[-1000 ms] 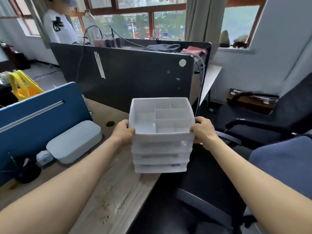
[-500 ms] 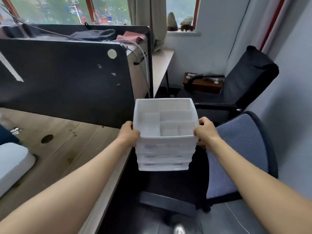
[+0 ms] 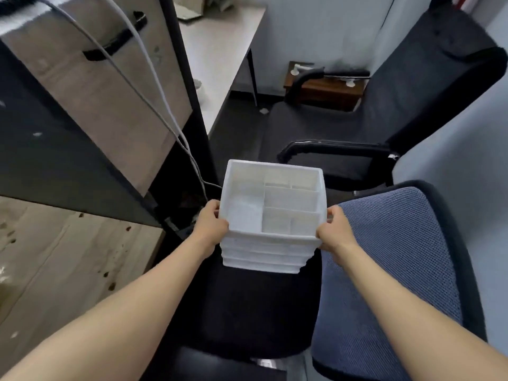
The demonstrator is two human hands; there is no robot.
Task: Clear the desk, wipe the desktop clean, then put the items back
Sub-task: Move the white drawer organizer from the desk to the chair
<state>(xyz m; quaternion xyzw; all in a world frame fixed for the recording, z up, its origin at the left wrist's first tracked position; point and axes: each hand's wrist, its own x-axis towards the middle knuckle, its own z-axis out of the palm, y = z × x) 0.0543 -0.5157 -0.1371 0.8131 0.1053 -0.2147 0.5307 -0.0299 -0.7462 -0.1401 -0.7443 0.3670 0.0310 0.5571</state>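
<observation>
Above the black chair seat (image 3: 247, 306), just off the wooden desk (image 3: 68, 257), the white drawer organizer (image 3: 270, 215) is hanging in mid-air. The left hand (image 3: 210, 225) and right hand (image 3: 334, 232) are clasping its opposite upper side walls. Compartments are showing empty, so it is probably handling light; thin rigid plastic, likely smooth, drawers possibly sliding if tilted. Level side grip under the rim is looking safest.

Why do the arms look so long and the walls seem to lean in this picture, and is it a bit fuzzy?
Head view: the wide-angle lens stretches the forearms toward the corners and tilts the black partition; the white organizer, gripped by the left hand and right hand, looks soft and grainy, its dividers smeared; light is flat, with no harsh glare.
</observation>
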